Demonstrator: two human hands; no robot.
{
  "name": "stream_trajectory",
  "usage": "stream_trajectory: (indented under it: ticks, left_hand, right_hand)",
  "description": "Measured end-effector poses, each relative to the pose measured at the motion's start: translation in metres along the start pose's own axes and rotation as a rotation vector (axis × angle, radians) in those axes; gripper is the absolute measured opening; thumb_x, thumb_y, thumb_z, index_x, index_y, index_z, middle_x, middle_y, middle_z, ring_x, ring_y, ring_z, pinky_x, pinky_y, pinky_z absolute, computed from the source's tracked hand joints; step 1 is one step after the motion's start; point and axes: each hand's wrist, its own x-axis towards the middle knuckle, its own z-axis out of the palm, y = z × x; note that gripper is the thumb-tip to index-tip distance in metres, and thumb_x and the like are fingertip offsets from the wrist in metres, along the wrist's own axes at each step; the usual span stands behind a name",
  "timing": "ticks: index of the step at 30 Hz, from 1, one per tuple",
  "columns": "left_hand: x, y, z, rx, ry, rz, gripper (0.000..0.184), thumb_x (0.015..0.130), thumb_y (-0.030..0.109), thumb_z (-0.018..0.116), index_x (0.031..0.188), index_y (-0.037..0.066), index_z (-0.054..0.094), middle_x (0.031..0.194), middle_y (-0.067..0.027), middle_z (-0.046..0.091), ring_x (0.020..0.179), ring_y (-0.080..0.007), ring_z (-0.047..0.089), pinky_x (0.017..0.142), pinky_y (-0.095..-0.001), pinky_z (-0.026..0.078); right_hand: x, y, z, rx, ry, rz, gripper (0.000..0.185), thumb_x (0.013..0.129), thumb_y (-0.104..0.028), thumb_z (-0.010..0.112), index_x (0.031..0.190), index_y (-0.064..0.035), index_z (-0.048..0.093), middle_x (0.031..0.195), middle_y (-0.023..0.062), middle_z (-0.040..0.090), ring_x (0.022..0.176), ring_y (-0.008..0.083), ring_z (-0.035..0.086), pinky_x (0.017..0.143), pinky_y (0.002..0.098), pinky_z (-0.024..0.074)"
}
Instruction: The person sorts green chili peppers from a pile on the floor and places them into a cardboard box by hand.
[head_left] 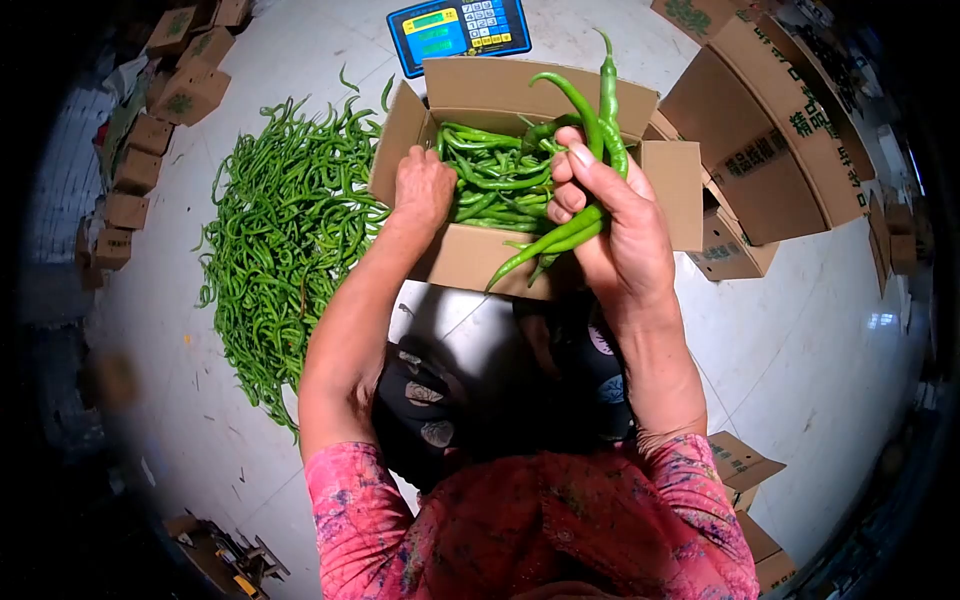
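Several long green chili peppers [552,243] are gripped in my right hand [630,220], raised over the right part of an open cardboard box [480,262]. Some of their ends point up past my thumb, others stick out down to the left. Inside the box more green chili peppers [495,170] lie mostly lengthwise. At the box's left end, my left hand [425,185] is closed with curled fingers beside those peppers. Its fingertips are hidden, so what it holds cannot be made out.
A large heap of green chili peppers [290,220] spreads over the floor on the left. Behind the box stands a digital scale display [460,32]. Big cardboard boxes [770,140] lean at the right. Smaller boxes [190,90] are stacked at far left.
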Motion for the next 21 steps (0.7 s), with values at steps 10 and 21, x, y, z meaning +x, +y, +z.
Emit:
stream_trajectory:
  ticks: [10,21]
  left_hand:
    - [-0.012,-0.004,-0.005,-0.876,0.426,-0.332,0.010,0.093,0.012,0.054,0.092,0.003,0.058,0.072,-0.0160,0.064,0.061,-0.0309,0.064,0.058,-0.0431,0.052]
    - [-0.020,-0.011,-0.037,-1.739,0.405,-0.713,0.015,0.092,0.016,0.061,0.097,0.002,0.066,0.084,-0.0031,0.062,0.071,-0.0112,0.057,0.062,-0.0248,0.047]
  right_hand:
    - [0.001,-0.004,-0.007,0.013,-0.015,-0.010,0.030,0.092,-0.013,0.060,0.117,0.0025,0.053,0.086,0.0043,0.057,0.070,0.0082,0.049,0.064,0.0231,0.0413]
    - [-0.003,-0.004,0.000,-0.020,0.000,0.017,0.028,0.095,-0.010,0.055,0.119,0.0027,0.052,0.087,0.0053,0.055,0.069,0.0084,0.048,0.062,0.0235,0.0410]
